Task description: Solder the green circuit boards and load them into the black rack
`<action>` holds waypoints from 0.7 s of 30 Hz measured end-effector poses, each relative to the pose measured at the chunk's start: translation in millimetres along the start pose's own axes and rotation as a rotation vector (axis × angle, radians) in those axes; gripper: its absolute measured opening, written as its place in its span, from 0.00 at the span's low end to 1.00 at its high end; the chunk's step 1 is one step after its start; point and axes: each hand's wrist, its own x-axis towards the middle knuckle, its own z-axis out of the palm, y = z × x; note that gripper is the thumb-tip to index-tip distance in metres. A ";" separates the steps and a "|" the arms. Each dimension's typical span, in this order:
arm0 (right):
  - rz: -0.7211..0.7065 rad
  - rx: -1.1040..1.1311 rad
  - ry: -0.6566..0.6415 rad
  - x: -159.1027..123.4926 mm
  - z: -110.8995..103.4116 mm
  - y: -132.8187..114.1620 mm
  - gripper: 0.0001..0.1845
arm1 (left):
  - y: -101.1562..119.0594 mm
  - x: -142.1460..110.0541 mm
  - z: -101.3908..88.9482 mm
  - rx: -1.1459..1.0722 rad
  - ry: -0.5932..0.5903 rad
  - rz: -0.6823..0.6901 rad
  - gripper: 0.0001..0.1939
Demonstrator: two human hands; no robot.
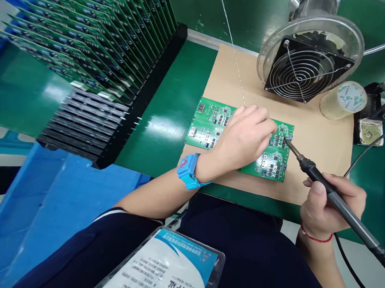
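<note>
My right hand grips a soldering iron by its dark handle. The iron's tip meets the green circuit board panel near its right edge, by a group of small dark components. Over the middle of the panel is my left hand, fingers curled together in a pinch, hiding part of the boards. A thin solder wire comes down from above and runs into the left hand; its end is hidden by the fingers. A blue wrist strap is around my left wrist.
A black rack with many upright green boards stands at left. At the back right is a fume extractor fan, beside a roll of tape and an iron stand with a sponge. Brown cardboard covers part of the green table.
</note>
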 end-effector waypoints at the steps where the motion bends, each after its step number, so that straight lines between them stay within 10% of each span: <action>1: -0.005 0.002 -0.007 0.0 -0.4 -0.3 0.11 | 0.3 0.1 0.1 0.003 0.001 0.001 0.11; 21: 0.047 0.009 -0.048 -3.7 -4.3 0.1 0.10 | 3.3 2.4 1.0 -0.002 -0.100 -0.030 0.12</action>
